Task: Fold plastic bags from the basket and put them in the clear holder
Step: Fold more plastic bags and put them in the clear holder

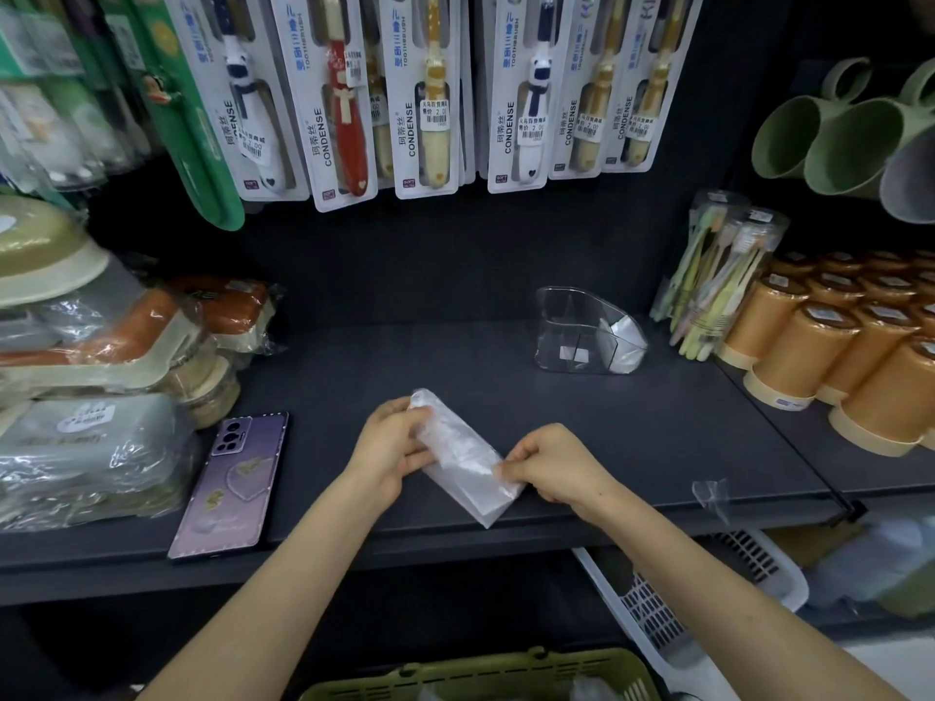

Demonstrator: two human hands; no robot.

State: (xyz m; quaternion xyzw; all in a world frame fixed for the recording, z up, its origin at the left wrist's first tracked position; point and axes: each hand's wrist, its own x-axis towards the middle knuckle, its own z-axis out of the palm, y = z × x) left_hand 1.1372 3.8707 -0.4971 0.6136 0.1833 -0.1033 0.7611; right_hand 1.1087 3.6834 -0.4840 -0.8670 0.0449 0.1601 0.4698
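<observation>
On the shelf (632, 447), left hand (392, 447) and right hand (554, 465) fingers clamp opposite ends of the plastic bag (463, 465); likely light, limp, slippery, so grip folded edges

left hand (392, 450) + right hand (551, 468) pinch folded plastic bag (463, 455) | on dark shelf (632, 437) | clear holder (587, 331) behind, apart | green basket (480, 675) below

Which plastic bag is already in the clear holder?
The white folded bag inside the clear plastic holder; the larger translucent bag is held by left hand and right hand.
</observation>
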